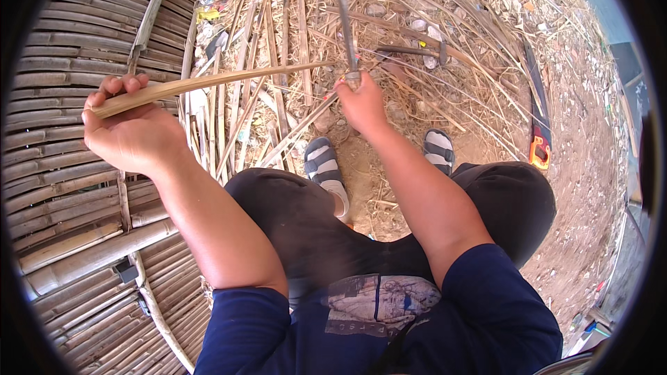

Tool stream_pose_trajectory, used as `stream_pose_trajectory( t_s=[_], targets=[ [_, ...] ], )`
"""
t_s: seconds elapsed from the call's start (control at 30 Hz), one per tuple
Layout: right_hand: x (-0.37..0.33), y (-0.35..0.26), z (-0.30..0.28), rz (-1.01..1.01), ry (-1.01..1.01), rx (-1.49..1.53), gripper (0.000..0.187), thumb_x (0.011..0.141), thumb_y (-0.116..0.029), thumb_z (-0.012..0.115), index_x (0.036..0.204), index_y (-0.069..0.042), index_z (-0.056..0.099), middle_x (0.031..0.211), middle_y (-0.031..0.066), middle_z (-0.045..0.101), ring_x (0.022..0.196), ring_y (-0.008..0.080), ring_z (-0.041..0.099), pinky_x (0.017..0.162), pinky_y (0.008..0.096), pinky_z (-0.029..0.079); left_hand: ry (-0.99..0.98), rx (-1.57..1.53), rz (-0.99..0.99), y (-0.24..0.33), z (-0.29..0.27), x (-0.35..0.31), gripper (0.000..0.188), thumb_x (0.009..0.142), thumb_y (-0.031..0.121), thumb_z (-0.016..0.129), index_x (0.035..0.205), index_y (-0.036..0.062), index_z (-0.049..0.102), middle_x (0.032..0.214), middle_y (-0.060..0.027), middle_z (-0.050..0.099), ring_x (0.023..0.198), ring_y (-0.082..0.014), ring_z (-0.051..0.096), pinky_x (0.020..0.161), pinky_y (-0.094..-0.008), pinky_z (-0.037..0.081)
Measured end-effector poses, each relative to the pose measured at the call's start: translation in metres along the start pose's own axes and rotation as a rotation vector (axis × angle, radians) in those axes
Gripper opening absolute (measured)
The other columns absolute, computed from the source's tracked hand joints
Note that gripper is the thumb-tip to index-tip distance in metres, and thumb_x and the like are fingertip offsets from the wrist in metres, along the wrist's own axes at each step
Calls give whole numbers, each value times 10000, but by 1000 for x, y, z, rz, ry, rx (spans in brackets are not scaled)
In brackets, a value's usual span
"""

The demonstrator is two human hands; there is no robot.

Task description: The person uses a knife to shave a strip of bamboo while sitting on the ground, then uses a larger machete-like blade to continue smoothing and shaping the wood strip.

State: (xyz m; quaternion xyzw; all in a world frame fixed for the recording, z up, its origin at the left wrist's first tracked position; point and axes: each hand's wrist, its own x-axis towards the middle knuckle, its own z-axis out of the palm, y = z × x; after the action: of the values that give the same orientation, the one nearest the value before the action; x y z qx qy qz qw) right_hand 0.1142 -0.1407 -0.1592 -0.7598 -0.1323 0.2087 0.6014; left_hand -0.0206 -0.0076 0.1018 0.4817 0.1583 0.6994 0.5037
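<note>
My left hand (132, 125) is closed round the thick end of a long split bamboo strip (208, 81). The strip slants slightly upward to the right, and its thin end comes close to my right hand (363, 103). In that right hand is the handle of a knife (345, 24), whose long narrow blade points away from me. Blade and strip tip lie near each other in the view; I cannot tell whether they touch. Beneath them the ground is strewn with split bamboo and straw.
A slatted bamboo wall or platform (62, 118) fills the left side. A handsaw (539, 111) with an orange handle lies at the right. Near the top centre rests a dark hammer-like tool (410, 49). Long bamboo strips (303, 35) and bits of litter cover the ground ahead of my sandalled feet.
</note>
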Motion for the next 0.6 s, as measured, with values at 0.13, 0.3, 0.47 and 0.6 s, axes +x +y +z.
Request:
stream_pose_trajectory(
  t_s=[0.13,0.3,0.47,0.6],
  targets=[
    [-12,-43,-8,-47,-276,-1,280,870,-230,718,1020,-17,616,782,88,656,659,194,613,636,363,494,-66,-7,62,-11,-12,8,222,922,320,516,850,111,512,825,-101,595,661,-227,535,698,-399,466],
    [-25,-82,-5,-336,-582,-71,310,855,-235,722,1036,-10,610,778,133,656,643,199,610,627,370,489,-259,-167,-128,-6,-26,10,261,916,367,526,778,147,507,727,-38,501,637,-186,477,676,-348,383],
    [-54,-63,27,-508,-433,-75,367,844,-208,692,1123,-12,557,759,218,655,702,355,681,651,457,511,-121,-124,-81,-13,-25,9,257,904,338,446,724,154,435,599,-2,359,515,-145,327,545,-314,284],
    [-65,-37,36,-279,-535,-193,408,825,-177,682,1149,11,520,757,254,650,754,453,658,686,502,516,127,-37,-20,-16,-21,5,244,889,324,418,712,159,389,548,21,291,463,-121,258,483,-286,229]
  ],
)
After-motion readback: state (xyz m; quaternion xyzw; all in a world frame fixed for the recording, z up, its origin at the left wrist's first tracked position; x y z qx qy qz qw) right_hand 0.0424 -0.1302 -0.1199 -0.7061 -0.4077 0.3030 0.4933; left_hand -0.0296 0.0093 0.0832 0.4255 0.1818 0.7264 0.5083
